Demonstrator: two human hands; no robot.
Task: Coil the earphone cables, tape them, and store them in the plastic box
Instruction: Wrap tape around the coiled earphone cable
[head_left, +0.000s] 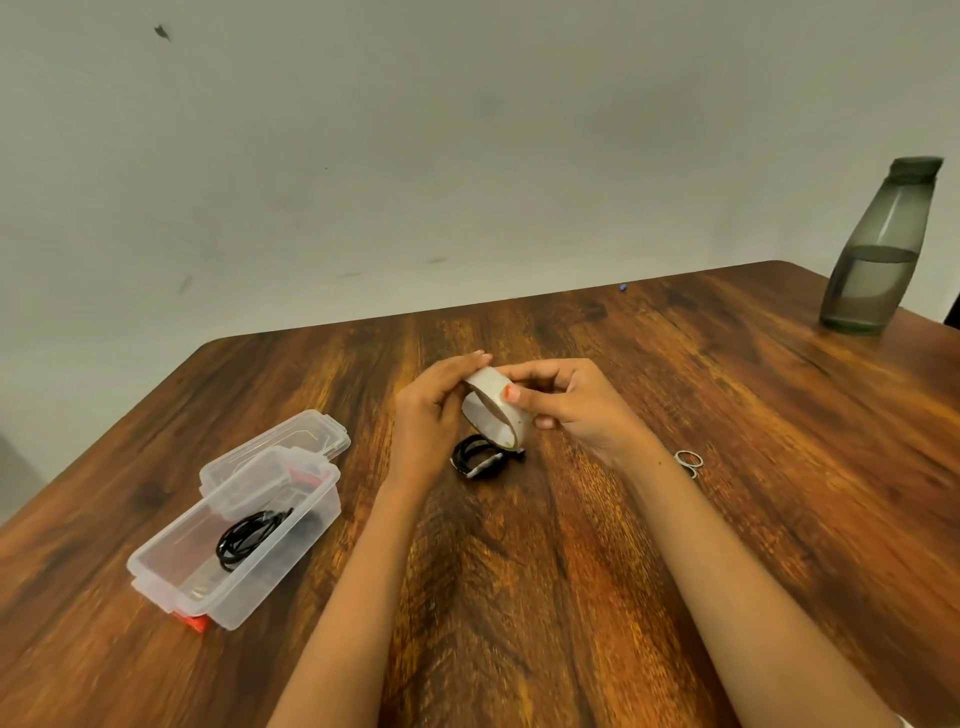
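The left hand (434, 410) and right hand (571, 400) both grip the white ring-shaped tape roll (493, 411). A coiled black earphone cable (480, 460) lies directly beneath the hands. The clear rectangular plastic box (171, 561), left of the left hand, holds a second black cable coil (249, 535).

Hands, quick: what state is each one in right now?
Left hand: holding the tape roll from its left side.
Right hand: holding the same tape roll, thumb pressed on its rim.
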